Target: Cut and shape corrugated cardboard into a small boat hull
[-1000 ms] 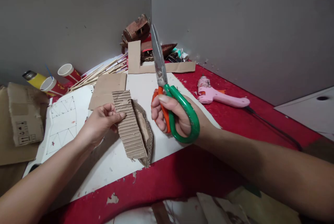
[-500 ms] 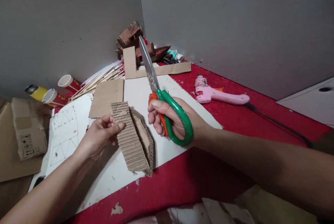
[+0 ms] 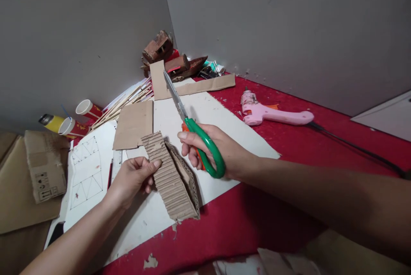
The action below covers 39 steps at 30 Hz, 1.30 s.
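Between the thumb and fingers of my left hand (image 3: 138,176) is the upper left edge of a corrugated cardboard piece (image 3: 170,176), ridged side up. Its right side has a curved, folded-up wall with a gap between the layers. My right hand (image 3: 208,149) is closed around the scissors (image 3: 205,144), which have one green and one orange handle. The scissors' blades (image 3: 175,93) look shut and point up and away to the left, above the white sheet (image 3: 221,134). They are apart from the cardboard piece.
A pink glue gun (image 3: 276,114) with a black cord lies on the red table (image 3: 308,151) at right. Behind are an L-shaped cardboard strip (image 3: 205,86), brown model pieces (image 3: 175,59) and thin sticks (image 3: 128,102). Paper cups (image 3: 75,127) and cardboard boxes (image 3: 46,164) stand at left.
The scissors have come down and tilted further left in my right hand. My left hand and the cardboard piece sit slightly lower and further right in the view, which has shifted a little.
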Available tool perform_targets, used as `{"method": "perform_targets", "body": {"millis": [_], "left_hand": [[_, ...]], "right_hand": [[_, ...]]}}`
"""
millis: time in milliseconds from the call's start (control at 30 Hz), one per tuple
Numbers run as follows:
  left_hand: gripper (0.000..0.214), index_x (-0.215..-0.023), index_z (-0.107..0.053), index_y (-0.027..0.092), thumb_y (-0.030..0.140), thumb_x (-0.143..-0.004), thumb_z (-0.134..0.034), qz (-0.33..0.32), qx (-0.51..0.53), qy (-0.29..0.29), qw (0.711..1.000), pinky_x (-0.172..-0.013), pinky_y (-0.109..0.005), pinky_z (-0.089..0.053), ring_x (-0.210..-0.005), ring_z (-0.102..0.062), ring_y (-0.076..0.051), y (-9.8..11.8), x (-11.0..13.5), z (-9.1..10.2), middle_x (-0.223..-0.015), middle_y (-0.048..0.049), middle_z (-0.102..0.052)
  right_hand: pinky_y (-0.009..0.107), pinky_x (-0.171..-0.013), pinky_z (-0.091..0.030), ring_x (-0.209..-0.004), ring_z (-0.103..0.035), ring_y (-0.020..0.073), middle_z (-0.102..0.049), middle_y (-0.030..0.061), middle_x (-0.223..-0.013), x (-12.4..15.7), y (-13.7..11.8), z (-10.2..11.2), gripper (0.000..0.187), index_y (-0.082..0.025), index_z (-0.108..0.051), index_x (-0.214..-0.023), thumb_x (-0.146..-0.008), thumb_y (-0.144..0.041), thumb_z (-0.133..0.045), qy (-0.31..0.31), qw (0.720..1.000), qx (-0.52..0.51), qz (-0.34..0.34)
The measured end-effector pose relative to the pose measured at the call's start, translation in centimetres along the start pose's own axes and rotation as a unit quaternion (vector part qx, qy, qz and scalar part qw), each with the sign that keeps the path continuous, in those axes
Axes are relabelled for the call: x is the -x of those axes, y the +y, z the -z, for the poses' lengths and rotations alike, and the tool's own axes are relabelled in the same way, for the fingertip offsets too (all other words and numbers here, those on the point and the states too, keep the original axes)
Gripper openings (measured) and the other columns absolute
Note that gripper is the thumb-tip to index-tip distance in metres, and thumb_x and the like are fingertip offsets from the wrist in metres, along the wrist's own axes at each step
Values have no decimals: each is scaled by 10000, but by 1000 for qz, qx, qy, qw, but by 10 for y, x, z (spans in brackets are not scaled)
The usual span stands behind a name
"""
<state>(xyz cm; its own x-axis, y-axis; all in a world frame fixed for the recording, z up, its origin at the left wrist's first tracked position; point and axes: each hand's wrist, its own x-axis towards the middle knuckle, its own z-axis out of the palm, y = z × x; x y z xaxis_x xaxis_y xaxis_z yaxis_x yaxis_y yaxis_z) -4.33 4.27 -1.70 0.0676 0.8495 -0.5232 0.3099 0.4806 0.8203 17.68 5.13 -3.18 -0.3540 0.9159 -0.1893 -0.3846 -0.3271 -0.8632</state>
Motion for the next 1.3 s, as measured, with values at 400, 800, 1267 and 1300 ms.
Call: {"method": "perform_targets", "body": {"millis": [400,800,1267,1300], "left_hand": [[39,-849,-612,169,149,-863,-582,-452,-386,109,797,-610,-267,-481,-676,-584,-153,-15,26,3,-739,-42,-634],[346,-1239,-576,71,160,-905,-565,-613,-568,-21,549,-1013,-478,-494,-1207,-581,-286,-20,19,18,-1229,-156,-675],[306,-1162,-637,164,205,-859,-648,-597,-475,-90,640,-858,-407,-522,-989,-646,-239,1,1,9,-1061,-127,-724],[296,-1157,-643,167,209,-864,-641,-594,-474,-93,644,-852,-400,-521,-977,-646,-234,2,0,8,-1051,-124,-727]], "right_hand": [[156,-382,-408,-415,-507,79,-551,-40,-493,1,0,-2,240,-179,-526,-738,-793,-323,-710,48,994,95,3],[160,-373,-389,-391,-515,82,-562,-37,-496,0,6,0,237,-169,-542,-732,-809,-350,-673,42,991,125,10],[149,-309,-356,-333,-473,75,-547,-26,-442,-6,1,-1,227,-179,-522,-661,-801,-303,-652,86,995,49,-35],[147,-308,-357,-334,-471,73,-548,-27,-445,-6,1,-1,225,-181,-520,-658,-792,-294,-661,85,995,41,-34]]}}
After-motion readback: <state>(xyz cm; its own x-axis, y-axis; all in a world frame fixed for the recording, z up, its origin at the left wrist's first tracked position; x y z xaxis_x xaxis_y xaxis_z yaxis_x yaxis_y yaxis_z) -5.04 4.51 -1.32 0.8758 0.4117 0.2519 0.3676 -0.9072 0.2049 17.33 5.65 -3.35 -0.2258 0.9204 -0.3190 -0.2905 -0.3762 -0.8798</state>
